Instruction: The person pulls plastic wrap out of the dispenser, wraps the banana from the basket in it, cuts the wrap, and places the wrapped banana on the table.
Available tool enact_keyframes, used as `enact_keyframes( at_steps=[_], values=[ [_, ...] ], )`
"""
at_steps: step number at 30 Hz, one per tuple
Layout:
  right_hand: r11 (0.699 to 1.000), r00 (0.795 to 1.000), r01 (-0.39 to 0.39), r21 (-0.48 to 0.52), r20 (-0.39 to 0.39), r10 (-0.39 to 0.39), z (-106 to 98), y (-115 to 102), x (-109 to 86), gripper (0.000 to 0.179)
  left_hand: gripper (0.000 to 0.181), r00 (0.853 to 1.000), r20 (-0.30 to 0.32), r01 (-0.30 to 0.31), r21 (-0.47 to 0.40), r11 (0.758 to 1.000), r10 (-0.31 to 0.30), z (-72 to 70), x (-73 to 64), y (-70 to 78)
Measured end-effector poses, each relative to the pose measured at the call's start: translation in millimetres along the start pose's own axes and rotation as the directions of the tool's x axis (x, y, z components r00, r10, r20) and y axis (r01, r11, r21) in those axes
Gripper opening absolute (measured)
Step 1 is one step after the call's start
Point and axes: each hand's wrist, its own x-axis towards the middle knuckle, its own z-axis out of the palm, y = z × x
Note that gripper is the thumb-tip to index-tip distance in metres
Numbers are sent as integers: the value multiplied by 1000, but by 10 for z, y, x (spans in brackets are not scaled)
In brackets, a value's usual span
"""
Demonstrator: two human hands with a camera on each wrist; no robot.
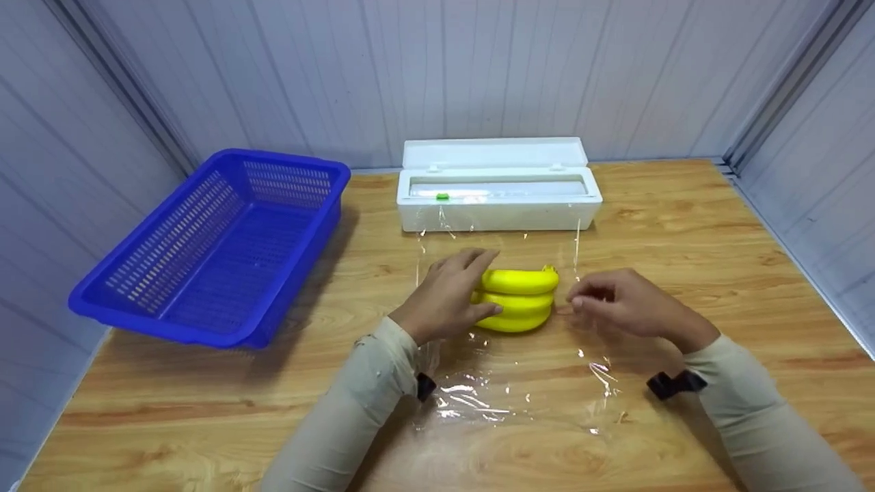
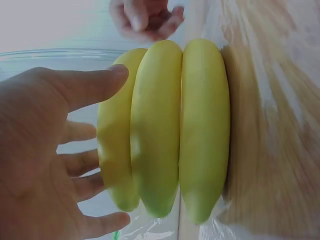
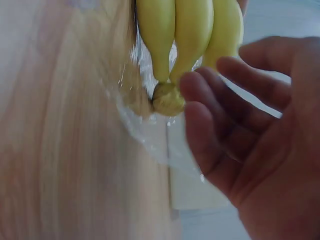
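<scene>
The bananas (image 1: 519,301) lie on plastic film (image 1: 519,383) spread over the table (image 1: 718,273), before the dispenser box (image 1: 519,217); the basket (image 1: 164,330) stands left. The left hand (image 1: 448,295) is at the bananas' left end, the right hand (image 1: 636,304) right of their stem.

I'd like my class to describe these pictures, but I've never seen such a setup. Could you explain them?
There's no machine: a person works with two bare hands. A head camera took the wide picture, looking forward and down; a camera on each wrist took the two close ones.

On the wooden table are a blue basket, a white box with its lid open, clear film stretching from that box, and yellow bananas, apparently on the film.

The left hand is at the bananas, fingers spread, without a clear grip. The right hand is near the stem end; whether it touches film is unclear.
</scene>
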Motion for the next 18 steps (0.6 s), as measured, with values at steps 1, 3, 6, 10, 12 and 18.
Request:
enact_keyframes(
  at_steps=[1,3,6,10,12,18],
  values=[
    [1000,999,-3,-1,45,3,-5,-37,-20,18,86,1000,-14,-4,-12,1000,4,-13,-23,-2],
    [1000,993,-4,-7,115,5,-20,-115,-48,18,90,999,-49,-23,-30,999,21,-32,-66,-7],
    [999,981,25,-40,195,-16,-20,-209,-61,19,93,991,-122,-68,-42,997,62,-47,-125,-15],
    [993,955,64,-95,294,-34,68,-298,-41,16,89,968,-221,-127,-15,992,120,-36,-196,-32],
    [989,946,79,-127,321,-35,146,-342,-30,12,85,955,-258,-151,-3,989,145,-22,-229,-40],
    [951,922,219,-218,365,-129,466,-545,-71,13,74,884,-412,-247,-6,969,222,54,-282,-65]
  ],
)
